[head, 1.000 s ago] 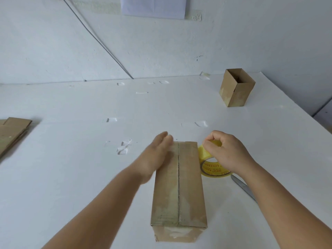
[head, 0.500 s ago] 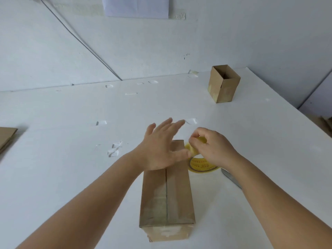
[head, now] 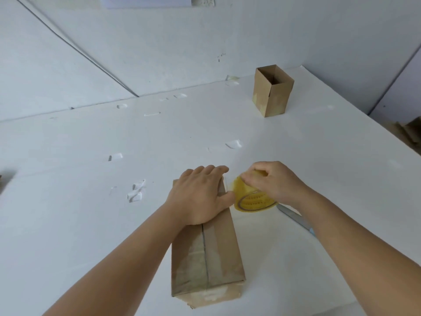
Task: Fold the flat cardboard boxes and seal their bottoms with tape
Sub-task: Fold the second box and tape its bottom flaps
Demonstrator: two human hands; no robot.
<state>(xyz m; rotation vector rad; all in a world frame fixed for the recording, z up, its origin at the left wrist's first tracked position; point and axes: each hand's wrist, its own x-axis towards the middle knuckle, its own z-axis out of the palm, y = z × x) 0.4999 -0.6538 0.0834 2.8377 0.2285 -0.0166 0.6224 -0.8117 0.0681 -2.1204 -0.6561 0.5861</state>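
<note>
— Two boxes, by my count. How does that match what you see?

— Same here. One long cardboard box [head: 206,252] lies on its side on the white table [head: 68,201], near me, its closed flaps meeting in a dark seam along the top. My left hand [head: 200,197] rests flat on its far end, fingers straight and together. The second box [head: 272,91] stands upright with its top open, far and to the right, well apart from the first.

— And the tape?

— One roll of tape [head: 251,197], yellow and translucent, just right of the long box's far end. My right hand [head: 275,181] grips it from above, fingers curled round its upper rim. My left thumb is touching or nearly touching the roll; I cannot tell which.

— Anything cut off or hard to read?

— One blade-like tool [head: 296,218], grey metal with a bluish handle end, lies right of the roll, and my right forearm covers most of it. I cannot say whether it is a knife or scissors. At the far left edge there is a blurred dark shape I cannot identify. Brown cardboard pieces [head: 410,131] show beyond the table's right edge, cut by the frame.

— Textures?

— The cardboard is matte brown with glossy tape patches on both boxes. Several small clear tape scraps [head: 136,192] are stuck to the tabletop, crumpled and shiny. Printing circles the roll's core, too small to read.
</note>
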